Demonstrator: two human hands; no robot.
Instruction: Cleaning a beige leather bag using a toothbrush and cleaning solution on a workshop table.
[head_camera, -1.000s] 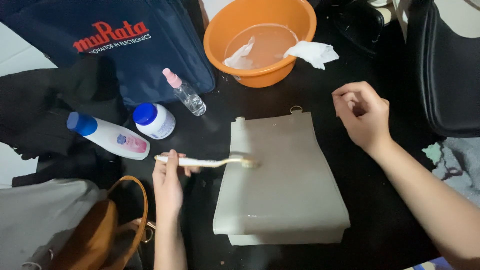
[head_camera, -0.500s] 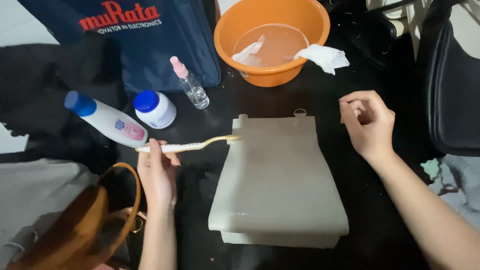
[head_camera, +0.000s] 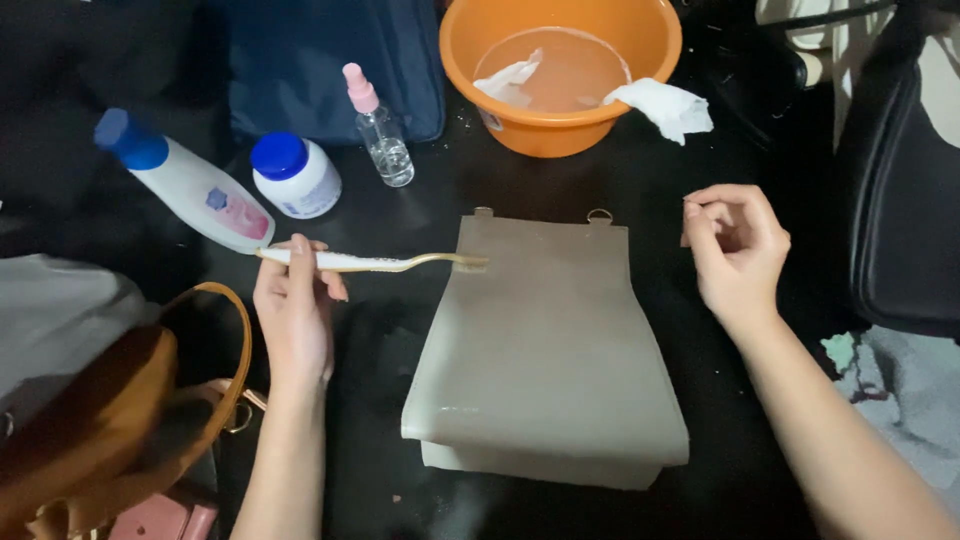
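1. Black tabletop (head_camera: 560, 190); orange basin (head_camera: 560, 75) at far centre.
2. Grey bag (head_camera: 545, 350) lies flat at centre.
3. Left hand (head_camera: 295, 315), palm down, fingers closed around toothbrush (head_camera: 370, 263); bristles at bag's far-left edge.
4. Right hand (head_camera: 735, 250) loosely curled, holding nothing, just right of bag.

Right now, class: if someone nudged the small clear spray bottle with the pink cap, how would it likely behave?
The small clear spray bottle with the pink cap stands upright, tall and narrow, so it would probably tip rather than slide. It looks nearly empty, so it is likely light. Its round body would probably roll on the black table once down, perhaps toward the blue-capped white jar.
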